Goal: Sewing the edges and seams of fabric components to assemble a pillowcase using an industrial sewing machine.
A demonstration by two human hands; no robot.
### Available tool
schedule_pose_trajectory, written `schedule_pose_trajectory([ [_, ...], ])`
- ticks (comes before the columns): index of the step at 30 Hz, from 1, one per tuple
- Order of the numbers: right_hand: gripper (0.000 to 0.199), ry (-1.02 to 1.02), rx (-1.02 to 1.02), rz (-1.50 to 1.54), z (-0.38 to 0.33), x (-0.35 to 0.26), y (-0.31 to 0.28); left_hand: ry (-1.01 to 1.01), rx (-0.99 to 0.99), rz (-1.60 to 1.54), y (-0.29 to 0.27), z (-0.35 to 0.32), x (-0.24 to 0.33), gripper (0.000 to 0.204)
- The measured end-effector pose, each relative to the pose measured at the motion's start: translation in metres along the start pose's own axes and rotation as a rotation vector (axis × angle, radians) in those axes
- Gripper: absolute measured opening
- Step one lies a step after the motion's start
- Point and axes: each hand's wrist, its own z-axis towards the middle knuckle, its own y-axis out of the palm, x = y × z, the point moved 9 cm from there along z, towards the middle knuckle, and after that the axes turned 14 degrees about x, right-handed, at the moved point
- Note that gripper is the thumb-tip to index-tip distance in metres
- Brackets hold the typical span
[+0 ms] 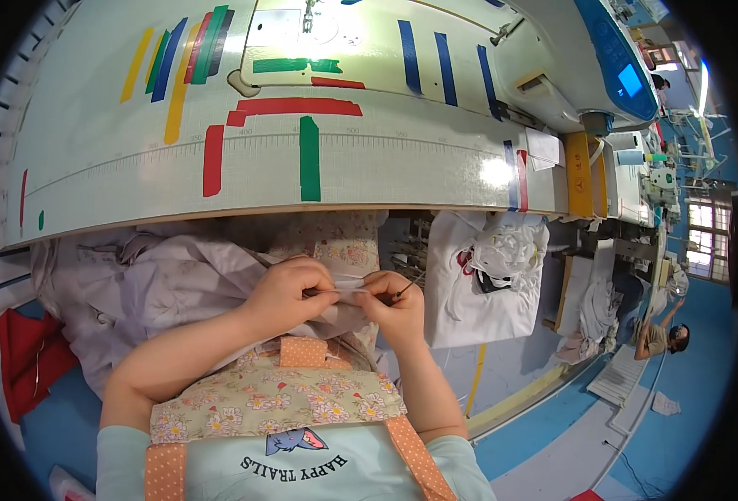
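Over my lap, below the table edge, lies a bunched pale, whitish garment (181, 284). My left hand (290, 294) is closed, pinching a folded edge of this cloth between thumb and fingers. Just to its right, my right hand (396, 311) pinches the same edge, and the two sets of fingertips nearly meet. A thin dark tool (406, 289) with a pointed end sticks out from the fingers of my right hand; its exact kind is hidden. Both hands are over my flowered apron (277, 397).
Ahead stands a white sewing table (135, 179) with coloured tape strips and a printed ruler; a sewing machine (536, 63) rises at the right. White cloth (452, 309) with thread scraps hangs right of my hands. Red fabric (35, 363) lies at left. Another person (661, 336) is far right.
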Motion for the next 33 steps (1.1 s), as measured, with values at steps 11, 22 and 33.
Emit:
schedule_pose_trajectory([
  [11, 0.014, 0.066, 0.073, 0.012, 0.001, 0.017, -0.002, -0.316, 0.017, -0.108, 0.001, -0.008, -0.024, 0.007],
  [22, 0.057, -0.708, -0.051, -0.567, -0.039, -0.012, -0.01, -0.354, 0.032, -0.116, 0.005, -0.008, -0.06, 0.018],
  [33, 0.018, -0.746, 0.075, -0.435, -0.03, -0.032, -0.009, -0.342, 0.031, -0.094, 0.003, -0.004, -0.052, 0.017],
])
